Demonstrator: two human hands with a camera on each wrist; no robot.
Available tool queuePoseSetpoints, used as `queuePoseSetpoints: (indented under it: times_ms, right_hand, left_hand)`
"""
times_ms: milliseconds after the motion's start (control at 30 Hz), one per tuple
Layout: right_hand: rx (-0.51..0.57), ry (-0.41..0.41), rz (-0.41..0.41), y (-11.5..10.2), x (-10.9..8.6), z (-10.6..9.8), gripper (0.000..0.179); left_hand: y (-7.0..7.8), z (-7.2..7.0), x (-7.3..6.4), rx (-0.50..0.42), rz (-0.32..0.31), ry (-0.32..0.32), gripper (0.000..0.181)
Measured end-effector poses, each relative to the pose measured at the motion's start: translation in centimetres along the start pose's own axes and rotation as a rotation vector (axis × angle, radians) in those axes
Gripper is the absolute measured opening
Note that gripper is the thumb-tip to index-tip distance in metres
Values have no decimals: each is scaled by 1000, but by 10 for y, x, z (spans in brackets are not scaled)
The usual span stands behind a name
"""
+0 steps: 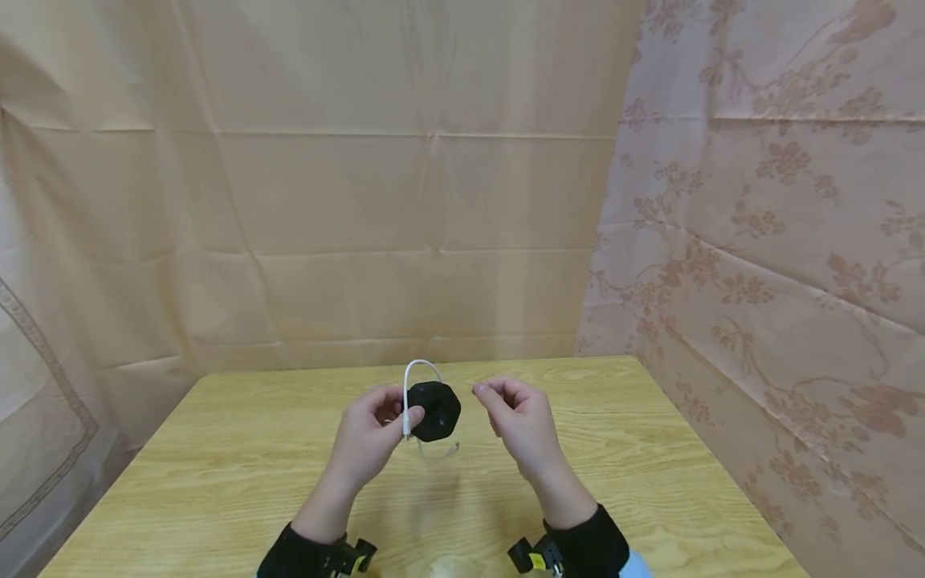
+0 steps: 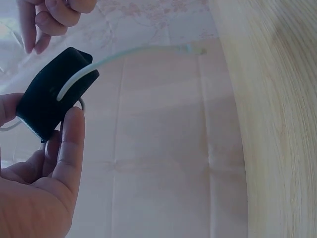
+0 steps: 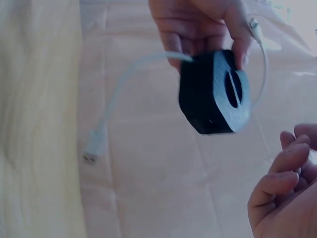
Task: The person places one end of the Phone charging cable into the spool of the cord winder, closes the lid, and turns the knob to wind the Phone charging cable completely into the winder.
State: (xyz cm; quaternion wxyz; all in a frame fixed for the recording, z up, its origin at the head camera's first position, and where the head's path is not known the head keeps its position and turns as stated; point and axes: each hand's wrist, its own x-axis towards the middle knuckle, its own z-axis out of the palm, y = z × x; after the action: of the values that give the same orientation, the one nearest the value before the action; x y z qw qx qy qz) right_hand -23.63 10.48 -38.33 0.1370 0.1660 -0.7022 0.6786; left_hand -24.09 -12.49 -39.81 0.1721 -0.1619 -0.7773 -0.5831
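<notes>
My left hand (image 1: 368, 429) holds a black hexagonal cable winder (image 1: 436, 411) above the table, the thumb lying on its face. A round opening shows in that face in the right wrist view. From the winder come two ends of a white USB cable (image 3: 119, 89). One hangs down with its USB plug (image 3: 93, 148); the other arcs up and over, its small connector (image 3: 255, 30) close to the left thumb. To the right of the winder, apart from it, is my right hand (image 1: 522, 421). Its fingers are loosely curled, with nothing visible in them.
Under both hands lies a light wood-grain table (image 1: 238, 466). A beige curtain (image 1: 325, 201) hangs behind its far edge, and a flower-patterned curtain (image 1: 780, 265) runs along the right side. Each wrist wears a black band with a small camera.
</notes>
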Motion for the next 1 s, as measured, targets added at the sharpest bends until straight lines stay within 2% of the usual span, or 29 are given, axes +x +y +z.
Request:
queuePoseSetpoints:
  times_ms: [167,333,467,633,733,867,1000]
  right_hand:
    - [-130,-60,-119,-7,-1,-7,11]
    - [-262,-69,-251,-13,-4,-12,8]
    - [-348,-88,-422,-16,-4,-14,12]
    - [-501,-137,-672,-19,-3,-14,20]
    - [-615,-157,-765,-18,-3,-14,19]
    - [-752,-181,-811,-11,-1,-15,17]
    - [-815,-232,-822,1,1,-12,17]
  left_hand:
    - [2,-2,0,-13,-42,-19,17]
    - [3,-2,1,-134,-120,-63,20]
    - [2,-2,3,-203,-161,-96,21]
    - [3,-3,4,-214,-188,-129,22]
    - [2,-4,4,-214,-207,-157,25]
    - [2,-5,4,-221,-232,-223,29]
    - [2,-6,4,-226,-236,-279,30]
